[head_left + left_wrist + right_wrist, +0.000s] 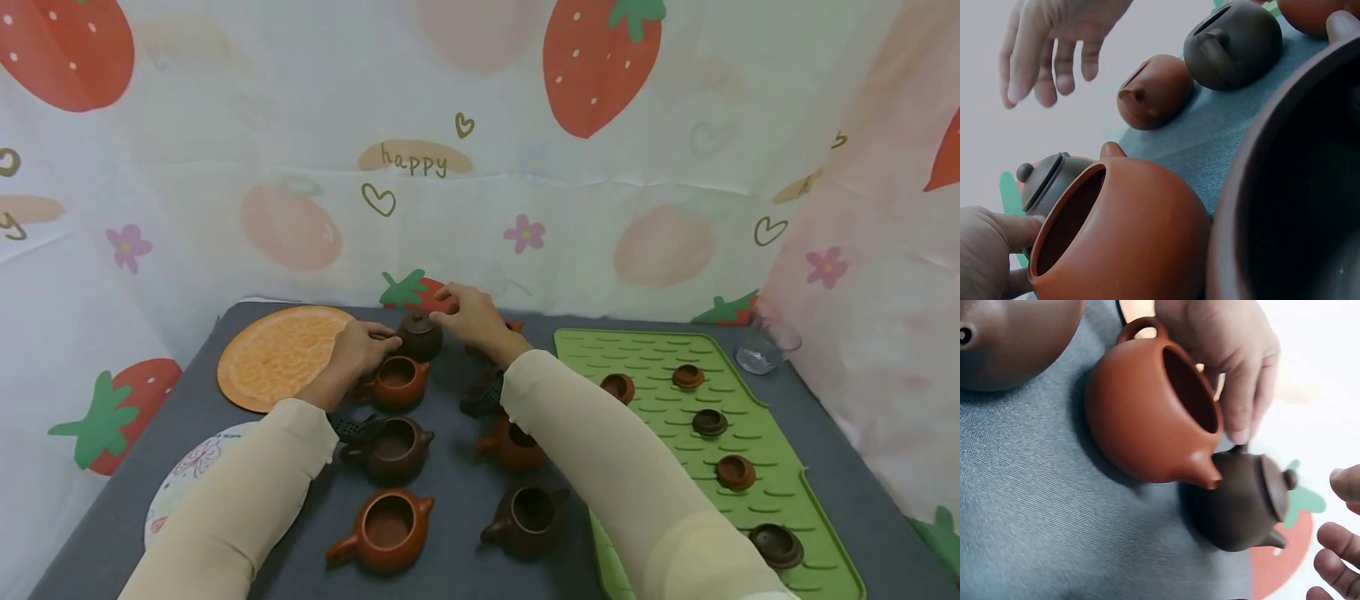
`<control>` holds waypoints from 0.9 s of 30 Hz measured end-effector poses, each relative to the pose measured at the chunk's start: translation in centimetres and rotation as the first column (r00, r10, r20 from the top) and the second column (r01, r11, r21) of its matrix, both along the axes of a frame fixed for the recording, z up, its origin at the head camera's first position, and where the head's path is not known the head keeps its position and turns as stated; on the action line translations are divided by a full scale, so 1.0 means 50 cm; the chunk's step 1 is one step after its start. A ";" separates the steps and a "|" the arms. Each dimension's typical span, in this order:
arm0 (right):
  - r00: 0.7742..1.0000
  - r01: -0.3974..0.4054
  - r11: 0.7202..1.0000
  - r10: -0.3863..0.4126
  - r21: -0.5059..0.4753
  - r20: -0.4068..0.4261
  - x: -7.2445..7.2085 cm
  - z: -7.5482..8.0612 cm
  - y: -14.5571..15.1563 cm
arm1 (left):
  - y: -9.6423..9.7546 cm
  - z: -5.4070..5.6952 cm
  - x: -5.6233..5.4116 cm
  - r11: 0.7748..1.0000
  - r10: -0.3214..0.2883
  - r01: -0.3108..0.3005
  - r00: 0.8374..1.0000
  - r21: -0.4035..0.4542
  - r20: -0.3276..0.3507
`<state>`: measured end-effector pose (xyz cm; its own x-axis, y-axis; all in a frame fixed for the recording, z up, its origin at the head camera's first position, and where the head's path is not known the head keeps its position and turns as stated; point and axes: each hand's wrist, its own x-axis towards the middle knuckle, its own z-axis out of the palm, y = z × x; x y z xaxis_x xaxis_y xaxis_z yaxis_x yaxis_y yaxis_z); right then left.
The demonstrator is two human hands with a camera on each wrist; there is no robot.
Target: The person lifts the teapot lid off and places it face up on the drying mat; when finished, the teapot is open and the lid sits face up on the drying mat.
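A small dark brown teapot [420,338] with its lid on stands at the far edge of the table. My left hand [356,352] pinches its handle from the left; in the right wrist view the fingers meet the handle beside the dark teapot [1232,500]. Raised just right of the lid, my right hand [477,321] has relaxed fingers and holds nothing; the left wrist view shows that hand [1063,37] apart from the pot. Just in front of the dark pot sits a lidless orange-brown teapot [399,383], under my left wrist.
More lidless teapots stand in two columns, including a brown one [393,450] and an orange one [390,529]. Several lids lie on a green mat [645,358] at right. A glass cup [761,350] stands beyond it. An orange round mat [262,358] lies at left.
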<state>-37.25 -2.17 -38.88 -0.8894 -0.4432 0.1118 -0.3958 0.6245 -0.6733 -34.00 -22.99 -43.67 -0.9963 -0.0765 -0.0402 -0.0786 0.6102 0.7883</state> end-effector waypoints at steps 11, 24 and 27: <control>0.999 0.044 0.998 -0.044 0.048 -0.004 -0.005 -0.037 -0.047 | -0.006 0.002 -0.003 1.000 -0.011 0.011 1.000 -0.008 -0.013; 0.997 0.068 0.987 -0.061 0.143 -0.049 -0.010 -0.046 -0.066 | -0.002 -0.002 -0.003 0.999 -0.024 0.022 0.999 -0.044 -0.045; 0.998 0.057 0.984 -0.049 0.166 -0.051 -0.015 -0.048 -0.071 | -0.002 -0.002 -0.002 0.999 -0.012 0.011 0.999 -0.038 -0.034</control>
